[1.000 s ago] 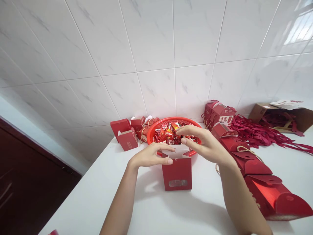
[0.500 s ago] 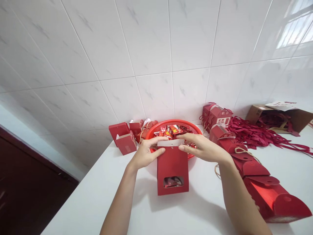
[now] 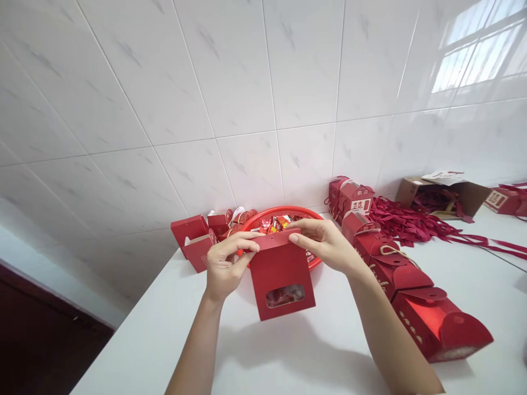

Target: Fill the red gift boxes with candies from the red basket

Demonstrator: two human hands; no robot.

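A red paper gift box [image 3: 282, 274] hangs tilted between my hands, apparently just above the white table. Wrapped candies [image 3: 285, 296] show through the oval window low on its front. My left hand [image 3: 228, 263] pinches the left end of the box's top flap, thumb in front. At the flap's right end, my right hand [image 3: 325, 241] grips it between thumb and fingers. Directly behind the box is a red plastic basket [image 3: 284, 210] of wrapped candies, partly hidden by the box and my hands.
Small open red boxes [image 3: 191, 236] stand left of the basket. A row of red gift boxes [image 3: 444, 323], some with twine, runs along the right. Beyond them lie dark red ribbons [image 3: 405, 219] and an open cardboard box [image 3: 477, 197]. A tiled wall [image 3: 247, 164] borders the white table [image 3: 173, 329].
The top flap has folded over, so its red face shows where its white inner side did. The box has tilted and come up slightly. Both hands now pinch the flap's ends; the view has shifted.
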